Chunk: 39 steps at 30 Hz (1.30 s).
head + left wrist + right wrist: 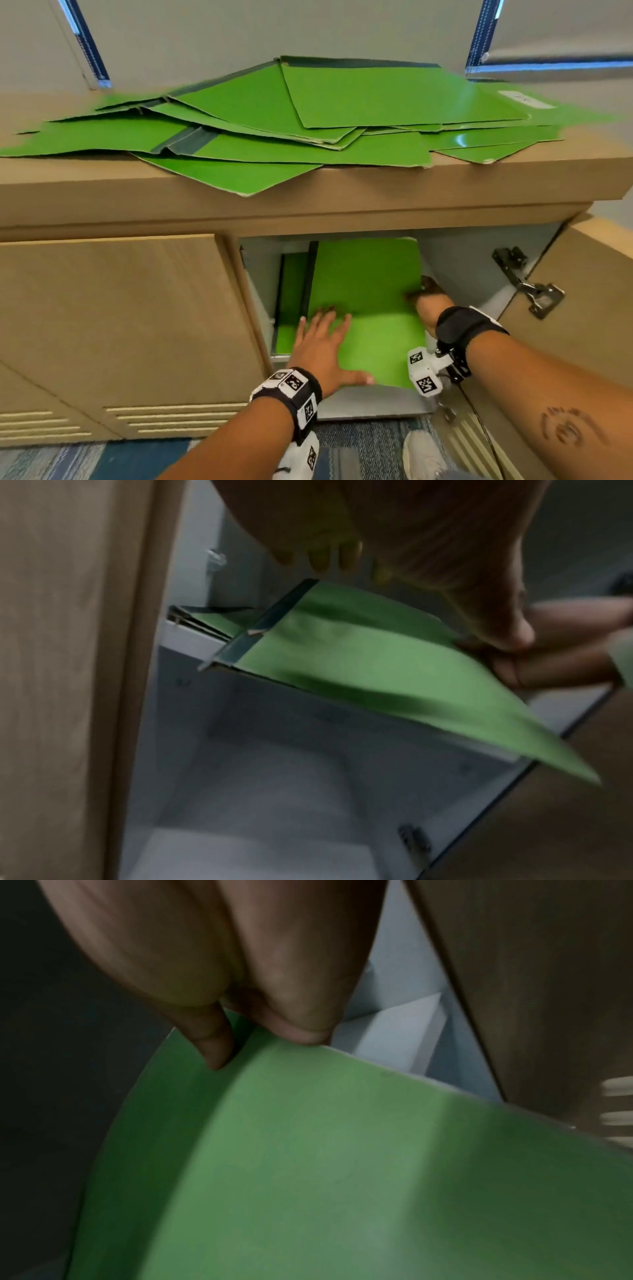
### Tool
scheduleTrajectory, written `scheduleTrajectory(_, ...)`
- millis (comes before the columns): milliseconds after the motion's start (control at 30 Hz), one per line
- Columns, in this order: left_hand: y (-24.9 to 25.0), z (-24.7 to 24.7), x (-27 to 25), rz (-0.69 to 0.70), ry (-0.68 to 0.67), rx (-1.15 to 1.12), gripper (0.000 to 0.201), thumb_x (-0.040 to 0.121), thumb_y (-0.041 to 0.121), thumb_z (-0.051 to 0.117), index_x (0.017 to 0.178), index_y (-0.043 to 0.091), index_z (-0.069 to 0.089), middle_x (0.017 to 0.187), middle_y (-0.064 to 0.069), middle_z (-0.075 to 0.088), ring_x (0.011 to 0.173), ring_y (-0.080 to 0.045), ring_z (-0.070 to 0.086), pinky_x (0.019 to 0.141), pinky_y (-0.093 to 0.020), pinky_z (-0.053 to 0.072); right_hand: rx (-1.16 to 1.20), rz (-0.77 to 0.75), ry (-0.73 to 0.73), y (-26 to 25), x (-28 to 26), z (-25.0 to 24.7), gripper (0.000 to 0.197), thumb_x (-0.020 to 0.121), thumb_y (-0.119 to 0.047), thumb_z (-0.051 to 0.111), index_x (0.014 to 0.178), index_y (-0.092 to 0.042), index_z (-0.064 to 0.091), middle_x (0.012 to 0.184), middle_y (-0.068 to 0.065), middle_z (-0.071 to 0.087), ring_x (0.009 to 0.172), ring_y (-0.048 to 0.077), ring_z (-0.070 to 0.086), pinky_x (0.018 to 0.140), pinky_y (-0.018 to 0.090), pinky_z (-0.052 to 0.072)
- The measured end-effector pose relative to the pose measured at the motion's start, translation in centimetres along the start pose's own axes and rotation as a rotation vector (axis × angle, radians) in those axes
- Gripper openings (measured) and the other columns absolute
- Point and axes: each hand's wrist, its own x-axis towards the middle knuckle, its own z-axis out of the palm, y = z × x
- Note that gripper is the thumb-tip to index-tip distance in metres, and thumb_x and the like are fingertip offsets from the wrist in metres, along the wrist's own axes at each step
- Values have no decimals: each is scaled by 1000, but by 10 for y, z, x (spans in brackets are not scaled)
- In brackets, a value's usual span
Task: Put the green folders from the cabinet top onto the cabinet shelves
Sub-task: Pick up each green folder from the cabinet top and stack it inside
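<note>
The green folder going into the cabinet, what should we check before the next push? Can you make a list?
1. Right hand pinches the green folder edge: ok.
2. Left hand lies flat on top of it: ok.
3. Cabinet door is open: ok.
4. Folder fully on the shelf: not ok, its front sticks out.
5. Room behind it: cannot tell.
6. Pile on the cabinet top cleared: not ok, many remain.

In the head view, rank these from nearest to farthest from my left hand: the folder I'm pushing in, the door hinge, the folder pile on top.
1. Folder, under the left hand, inside the cabinet.
2. Door hinge, right, on the open door.
3. Folder pile, up on the cabinet top.
</note>
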Motion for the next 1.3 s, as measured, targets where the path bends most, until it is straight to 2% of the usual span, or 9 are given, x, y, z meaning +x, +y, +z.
scheduleTrajectory(67,-9,9,13,70,-137,124,108,67,75,61,152,35,6,162,1,1,148,-24,-2,118,-49,-8,-25,-9,-8,-4,20,10,50,91,-6,57,138,-11,45,132,15,55,121,32,54,93,30,44)
scheduleTrajectory(133,-18,13,23,61,-213,171,100,76,56,67,152,35,6,162,1,2,148,-25,1,118,-50,-4,-77,-34,0,-2,42,23,45,86,2,55,131,-4,53,123,19,62,112,35,60,90,33,47)
scheduleTrajectory(333,-41,7,43,-10,-257,120,80,83,31,69,149,32,24,159,-1,20,145,-25,20,117,-45,22,-238,-61,-47,20,95,52,38,70,-1,55,106,2,67,108,26,68,103,43,64,89,47,53)
scheduleTrajectory(567,-43,0,46,-95,-257,104,72,82,39,70,144,30,36,149,-4,38,134,-27,41,107,-42,39,-423,-95,-100,-12,58,60,47,77,-2,55,122,-8,61,120,16,65,107,34,63,81,29,50)
scheduleTrajectory(700,-44,-4,42,-147,-244,117,69,80,44,70,141,26,42,145,-6,43,131,-27,43,107,-42,38,-524,-76,-153,-18,42,68,60,82,-7,58,141,-13,45,141,12,52,126,32,53,103,35,45)
scheduleTrajectory(800,-45,-9,38,-148,-228,125,68,81,44,70,140,25,42,145,-5,43,132,-27,40,109,-41,35,-732,-74,-143,-24,29,67,60,89,-21,56,146,-17,37,149,10,43,134,31,44,108,34,39)
scheduleTrajectory(1000,-32,-36,26,-141,-132,67,78,78,53,68,143,25,36,146,-6,42,132,-29,41,112,-39,30,-565,-180,-43,-45,5,51,51,88,-15,59,137,-9,46,135,15,54,116,33,58,91,30,47)
scheduleTrajectory(1133,-12,-69,16,-118,-39,3,78,80,60,62,145,25,36,149,-7,40,133,-28,41,111,-38,33,-558,-305,-30,-73,-28,39,44,86,-14,59,129,-8,52,131,15,58,119,32,55,98,33,45)
scheduleTrajectory(1300,17,-125,-6,-68,74,-32,77,82,63,56,144,22,37,146,-9,43,131,-27,44,107,-38,39,-530,-589,39,-112,-92,26,27,84,-10,55,111,-10,62,112,14,66,103,33,62,87,32,48)
